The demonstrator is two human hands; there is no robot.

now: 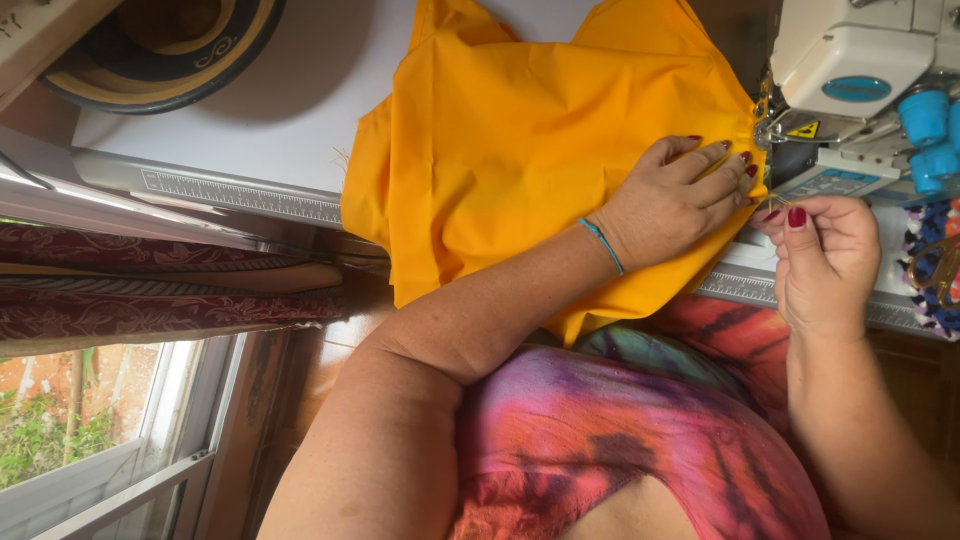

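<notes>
1. Left hand point(680, 200): lies flat, fingers spread, pressing the orange fabric point(530, 150) down on the tabletop point(290, 110). It grips nothing; fingertips sit just beside the needle area of the sewing machine point(850, 60).
2. Right hand point(825, 250): thumb and forefinger pinched together just beside the fabric's edge. It appears to hold a fine thread; too thin to confirm.
3. Orange fabric: spread over the white tabletop, near edge hanging over the front toward the person's lap, far right corner gathered under the machine's presser area.
4. Sewing machine: white, with a teal oval patch and a yellow warning triangle; blue spools point(925, 130) at its right.
5. Ruler strip point(240, 195) runs along the tabletop's front edge. A dark round bowl-like thing point(160, 50) sits at the far left corner. Gold-coloured scissors point(935, 270) lie on a patterned cloth at the right.
6. Window point(110, 440) at lower left, greenery outside.
7. Risk, judged: left fingertips are close to the needle; if the machine runs, they could be struck.
8. Risk, judged: the overhanging fabric's weight could drag the seam off line if the flat hand lifts.
9. Risk, judged: pulling the pinched thread too hard could pucker the gathered corner.
</notes>
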